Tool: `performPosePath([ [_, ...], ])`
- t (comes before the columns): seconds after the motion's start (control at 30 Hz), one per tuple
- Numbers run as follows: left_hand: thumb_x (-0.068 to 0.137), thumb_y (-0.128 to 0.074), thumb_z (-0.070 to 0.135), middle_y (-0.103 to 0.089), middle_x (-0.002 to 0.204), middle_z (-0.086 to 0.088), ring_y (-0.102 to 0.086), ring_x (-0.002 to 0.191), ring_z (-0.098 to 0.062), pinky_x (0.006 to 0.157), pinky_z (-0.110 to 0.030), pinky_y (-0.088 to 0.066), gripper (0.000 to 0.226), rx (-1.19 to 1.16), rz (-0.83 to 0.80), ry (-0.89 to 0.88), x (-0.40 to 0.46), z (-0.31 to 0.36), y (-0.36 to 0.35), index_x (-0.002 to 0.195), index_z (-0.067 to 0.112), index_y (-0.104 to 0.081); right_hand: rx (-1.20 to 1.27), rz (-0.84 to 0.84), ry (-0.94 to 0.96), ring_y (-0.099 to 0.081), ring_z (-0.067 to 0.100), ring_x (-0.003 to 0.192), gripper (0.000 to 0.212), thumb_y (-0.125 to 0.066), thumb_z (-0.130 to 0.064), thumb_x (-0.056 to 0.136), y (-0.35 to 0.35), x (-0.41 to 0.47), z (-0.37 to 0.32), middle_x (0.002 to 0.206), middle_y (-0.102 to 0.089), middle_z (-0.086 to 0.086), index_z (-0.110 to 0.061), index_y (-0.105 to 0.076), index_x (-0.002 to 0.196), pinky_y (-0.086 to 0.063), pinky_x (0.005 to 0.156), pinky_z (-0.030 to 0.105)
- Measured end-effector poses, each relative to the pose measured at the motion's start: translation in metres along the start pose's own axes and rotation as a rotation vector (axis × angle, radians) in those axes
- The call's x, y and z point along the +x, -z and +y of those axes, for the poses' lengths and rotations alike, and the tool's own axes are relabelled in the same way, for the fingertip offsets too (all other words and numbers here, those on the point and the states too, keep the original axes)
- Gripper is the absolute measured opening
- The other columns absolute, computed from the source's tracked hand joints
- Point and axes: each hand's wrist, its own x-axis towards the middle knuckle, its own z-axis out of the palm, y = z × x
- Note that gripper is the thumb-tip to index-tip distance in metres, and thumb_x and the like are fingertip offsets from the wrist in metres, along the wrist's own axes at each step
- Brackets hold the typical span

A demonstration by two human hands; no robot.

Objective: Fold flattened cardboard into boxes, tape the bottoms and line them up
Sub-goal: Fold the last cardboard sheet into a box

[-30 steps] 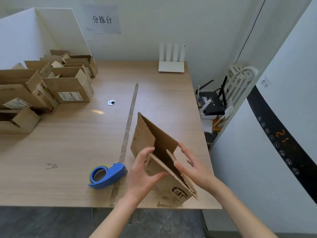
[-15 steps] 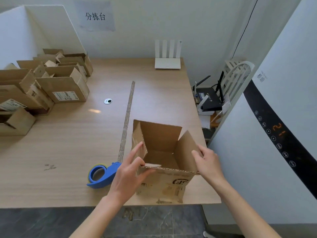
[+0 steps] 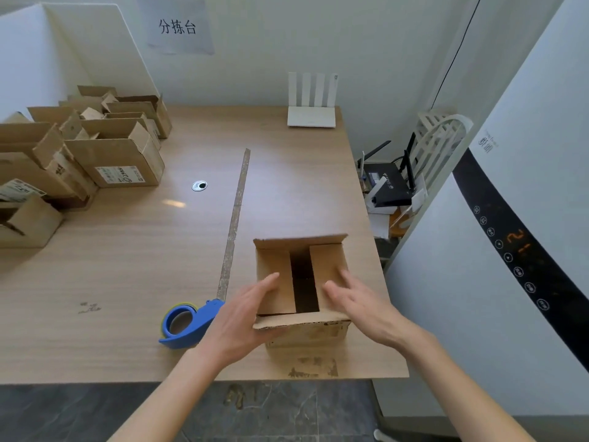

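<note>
A cardboard box (image 3: 301, 282) was held between the two hands near the table's (image 3: 127, 266) front edge. Its two side flaps were pressed inward, one under the straight fingers of the left hand (image 3: 245, 314), the other under those of the right hand (image 3: 360, 304), with a dark gap left between them. A blue tape dispenser (image 3: 188, 323) lay just left of the left hand. Finished boxes (image 3: 111, 154) were lined up well beyond it, far to the left.

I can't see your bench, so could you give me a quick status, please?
Both hands, left and right, open, pressing the box flaps flat. Untaped. Tape dispenser beside it.
</note>
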Motion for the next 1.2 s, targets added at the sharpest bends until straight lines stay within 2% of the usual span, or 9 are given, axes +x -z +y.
performPosePath([
  [0.17,0.072,-0.065,0.078,-0.06,0.123,0.023,-0.053,0.116,0.007,0.091,-0.012,-0.045,0.093,-0.282,0.034,0.165,0.012,-0.002,0.012,0.151,0.051,-0.025,-0.018,-0.201,0.019,-0.015,0.013,0.156,0.109,-0.064,-0.09,0.064,0.021,0.009,0.004,0.17,-0.014,-0.017,-0.047,-0.029,0.157,-0.025,0.124,0.051],
  [0.3,0.072,-0.086,0.041,-0.06,0.107,0.014,-0.06,0.095,-0.005,0.084,-0.028,-0.053,0.106,-0.268,0.346,0.283,0.022,-0.001,-0.005,0.153,0.043,-0.018,0.036,0.344,0.045,-0.057,0.014,0.125,0.088,-0.085,-0.05,0.078,0.002,0.024,0.009,0.136,-0.058,-0.008,-0.037,-0.036,0.15,-0.052,0.105,0.041],
  [0.4,0.063,-0.094,0.036,-0.03,0.148,0.006,-0.044,0.129,-0.019,0.1,-0.045,-0.05,0.132,-0.152,0.457,0.297,0.031,-0.002,-0.013,0.158,0.04,-0.002,0.043,0.483,0.07,-0.05,0.018,0.129,0.128,-0.093,-0.043,0.068,-0.009,0.039,0.007,0.154,-0.03,0.0,-0.042,-0.002,0.158,-0.051,0.102,0.042],
  [0.5,0.057,-0.093,0.048,0.009,0.166,0.007,0.0,0.154,-0.019,0.119,-0.048,-0.024,0.145,0.029,0.385,0.209,0.042,-0.016,-0.001,0.158,0.038,0.009,-0.113,0.393,0.211,-0.006,0.005,0.151,0.149,-0.096,-0.044,0.064,0.002,0.052,0.009,0.169,0.012,-0.016,-0.044,0.02,0.157,-0.024,0.116,0.037],
  [0.6,0.061,-0.088,0.056,0.009,0.167,0.011,0.003,0.155,-0.013,0.122,-0.044,-0.011,0.133,0.145,0.228,0.088,0.047,-0.028,0.013,0.159,0.036,-0.001,-0.129,0.3,0.254,-0.019,0.002,0.144,0.133,-0.095,-0.046,0.063,0.004,0.054,0.005,0.168,-0.011,-0.016,-0.043,-0.003,0.159,-0.027,0.118,0.04],
  [0.7,0.073,-0.068,0.069,-0.034,0.153,0.012,-0.031,0.143,-0.011,0.115,-0.049,-0.036,0.078,0.172,0.172,0.018,0.036,-0.039,0.006,0.139,0.031,-0.049,-0.22,0.309,0.273,-0.02,0.0,0.148,0.08,-0.081,-0.051,0.081,-0.01,0.05,0.016,0.163,-0.024,-0.021,-0.038,-0.041,0.149,-0.039,0.118,0.049],
  [0.87,0.08,-0.047,0.083,-0.031,0.151,0.004,-0.014,0.151,-0.017,0.113,-0.045,-0.041,0.085,0.386,0.029,-0.041,0.007,-0.048,-0.039,0.138,0.022,-0.049,-0.522,0.128,0.229,0.037,0.003,0.148,0.087,-0.05,-0.064,0.098,-0.057,0.043,0.049,0.16,0.036,-0.028,-0.046,0.008,0.16,-0.002,0.126,0.042],
  [1.0,0.087,-0.058,0.066,-0.02,0.158,0.004,-0.034,0.135,-0.014,0.097,-0.035,-0.051,0.094,0.231,0.098,0.044,0.028,-0.037,-0.03,0.16,0.033,-0.008,-0.403,0.267,0.236,0.019,0.0,0.154,0.079,-0.043,-0.064,0.101,-0.046,0.064,0.042,0.169,0.012,-0.024,-0.041,0.001,0.163,-0.003,0.126,0.037],
  [1.2,0.094,-0.041,0.067,0.01,0.165,0.008,-0.005,0.149,-0.019,0.12,-0.041,-0.026,0.067,0.277,-0.032,0.212,0.055,-0.058,-0.033,0.154,0.038,-0.027,-0.335,0.126,0.129,-0.013,0.009,0.154,0.078,-0.05,-0.054,0.102,-0.04,0.092,0.047,0.169,-0.007,-0.014,-0.032,-0.008,0.164,-0.029,0.124,0.046],
])
